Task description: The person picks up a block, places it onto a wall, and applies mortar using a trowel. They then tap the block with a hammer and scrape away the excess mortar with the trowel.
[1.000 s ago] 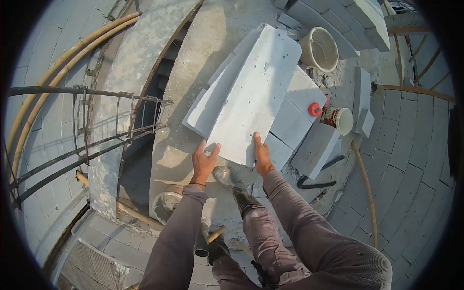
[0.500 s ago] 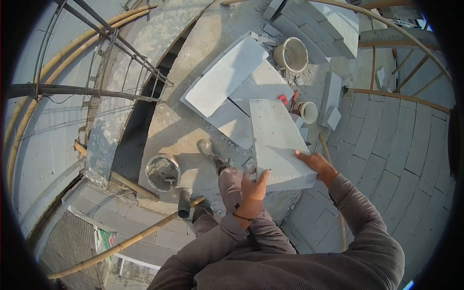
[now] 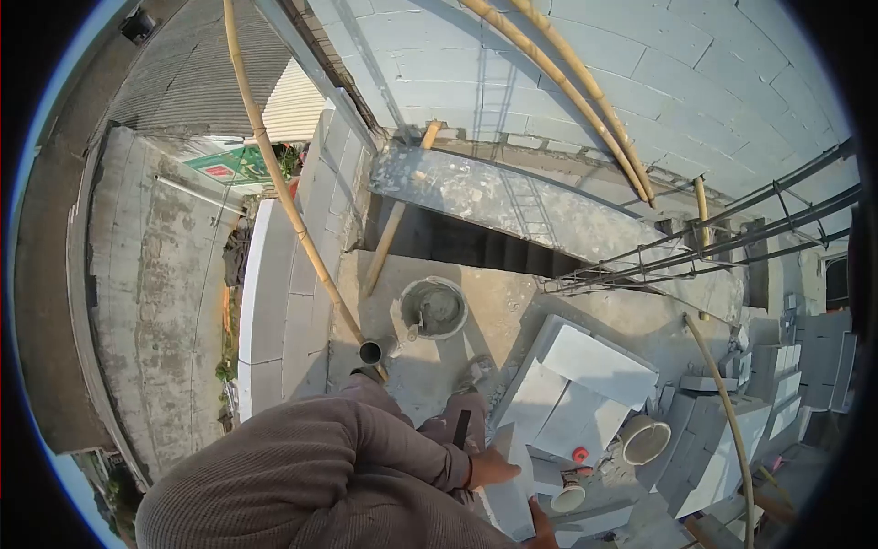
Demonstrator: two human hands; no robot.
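A pale grey block is held between both my hands, low in the view beside my legs. My left hand is closed on its near side. At the block's lower right edge, my right hand grips it, partly cut off by the frame bottom. Just beyond lie flat pale blocks on the concrete floor. A red round object rests by them, next to a small white bucket.
A bucket of grey mortar stands ahead on the slab, beside a long floor opening. Bamboo poles and a rebar cage cross the view. An empty bucket and stacked blocks are at right.
The block was lifted off the stack and carried to the right, still in both my hands. The view has turned left, bringing the outer wall edge and ground below into sight.
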